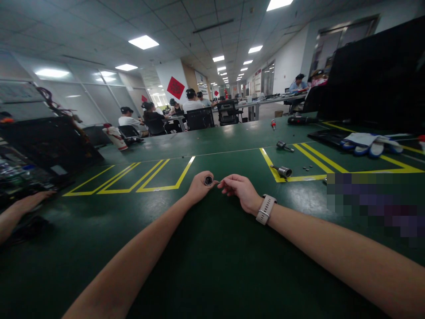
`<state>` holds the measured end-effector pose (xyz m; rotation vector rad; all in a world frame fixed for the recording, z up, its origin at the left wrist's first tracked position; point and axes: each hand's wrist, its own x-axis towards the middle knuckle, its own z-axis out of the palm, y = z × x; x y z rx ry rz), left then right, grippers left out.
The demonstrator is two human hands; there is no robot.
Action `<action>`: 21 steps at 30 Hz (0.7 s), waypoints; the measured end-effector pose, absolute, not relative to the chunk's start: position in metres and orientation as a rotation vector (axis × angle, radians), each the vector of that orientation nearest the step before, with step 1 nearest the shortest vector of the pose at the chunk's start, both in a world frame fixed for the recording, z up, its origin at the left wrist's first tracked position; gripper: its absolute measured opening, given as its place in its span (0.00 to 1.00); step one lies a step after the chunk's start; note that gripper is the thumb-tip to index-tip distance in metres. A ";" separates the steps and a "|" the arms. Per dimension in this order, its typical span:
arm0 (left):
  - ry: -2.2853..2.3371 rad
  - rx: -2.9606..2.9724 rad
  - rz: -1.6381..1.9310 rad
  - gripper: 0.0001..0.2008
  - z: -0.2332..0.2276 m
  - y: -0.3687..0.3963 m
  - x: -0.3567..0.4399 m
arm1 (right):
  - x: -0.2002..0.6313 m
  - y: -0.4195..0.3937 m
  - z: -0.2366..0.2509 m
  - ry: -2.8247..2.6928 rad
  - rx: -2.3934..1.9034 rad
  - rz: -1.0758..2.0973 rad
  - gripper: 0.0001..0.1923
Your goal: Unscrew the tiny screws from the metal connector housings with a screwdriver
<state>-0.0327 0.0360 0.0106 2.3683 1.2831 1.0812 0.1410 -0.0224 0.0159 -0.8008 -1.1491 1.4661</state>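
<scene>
Left hand (pixel 198 188) grips a cylinder (pixel 208 180) while the right (pixel 237 188) pinches a rod (pixel 216 181)

The cylinder is at the centre of the frame, just above the table (pixel 212 257), its round dark end facing the camera. The left hand is curled around it, probably to keep it steady and leave that end uncovered. At its right side, the right hand's thumb and forefinger close on the thin rod, a light pinch that suits so slim a piece; the other fingers hang loosely curled.

Right of centre, a second cylinder (pixel 284 172) lies across the yellow tape (pixel 270 166), and a third (pixel 284 146) lies above it; both seem set within easy reach. Small bits (pixel 307 168) sit together beside the second, perhaps grouped against straying. Gloves (pixel 372 144) lie off at the right, leaving both hands bare.

The left fingers hide most of the held cylinder's body. Whether the rod joins it or only meets its rim cannot be told, nor can the rod's far end, under the right fingertips. A pixelated patch masks the lower right, and another person's hand (pixel 31 201) is cut off at the left edge.
</scene>
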 end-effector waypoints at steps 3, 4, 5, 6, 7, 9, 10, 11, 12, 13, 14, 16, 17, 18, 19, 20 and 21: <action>1.353 2.450 1.039 0.08 0.010 0.037 -0.033 | 0.140 -0.022 0.015 -1.151 -0.813 1.448 0.05; 1.367 2.481 1.015 0.07 0.009 0.037 -0.032 | 0.139 -0.022 0.014 -1.157 -0.817 1.448 0.05; 1.374 2.508 0.991 0.06 0.009 0.038 -0.032 | 0.139 -0.022 0.015 -1.164 -0.821 1.450 0.05; 1.375 2.529 0.975 0.06 0.009 0.038 -0.032 | 0.139 -0.022 0.015 -1.169 -0.825 1.453 0.05; 1.368 2.541 0.971 0.06 0.009 0.038 -0.032 | 0.139 -0.022 0.015 -1.172 -0.829 1.457 0.05; 1.329 2.537 0.983 0.06 0.009 0.038 -0.032 | 0.140 -0.022 0.016 -1.170 -0.833 1.466 0.05; 1.302 2.521 0.997 0.06 0.009 0.038 -0.033 | 0.140 -0.022 0.016 -1.166 -0.833 1.470 0.05; 1.276 2.498 1.014 0.07 0.010 0.037 -0.033 | 0.140 -0.022 0.017 -1.163 -0.831 1.475 0.05; 1.254 2.471 1.032 0.08 0.010 0.037 -0.033 | 0.141 -0.022 0.017 -1.159 -0.827 1.480 0.05; 1.235 2.444 1.050 0.08 0.010 0.037 -0.033 | 0.142 -0.022 0.017 -1.157 -0.823 1.485 0.05; 1.221 2.417 1.068 0.09 0.010 0.037 -0.033 | 0.142 -0.022 0.017 -1.156 -0.819 1.489 0.06; 1.198 2.371 1.091 0.09 0.011 0.036 -0.033 | 0.143 -0.022 0.016 -1.158 -0.810 1.495 0.06; 1.189 2.353 1.093 0.09 0.011 0.036 -0.033 | 0.143 -0.021 0.016 -1.160 -0.806 1.495 0.06; 1.185 2.339 1.090 0.09 0.011 0.036 -0.033 | 0.143 -0.021 0.015 -1.160 -0.802 1.493 0.06; 1.185 2.330 1.085 0.09 0.011 0.036 -0.033 | 0.142 -0.021 0.015 -1.160 -0.798 1.489 0.06; 1.193 2.327 1.080 0.10 0.011 0.036 -0.033 | 0.142 -0.021 0.014 -1.158 -0.797 1.482 0.06; 1.208 2.333 1.075 0.10 0.011 0.036 -0.033 | 0.141 -0.020 0.014 -1.155 -0.797 1.474 0.06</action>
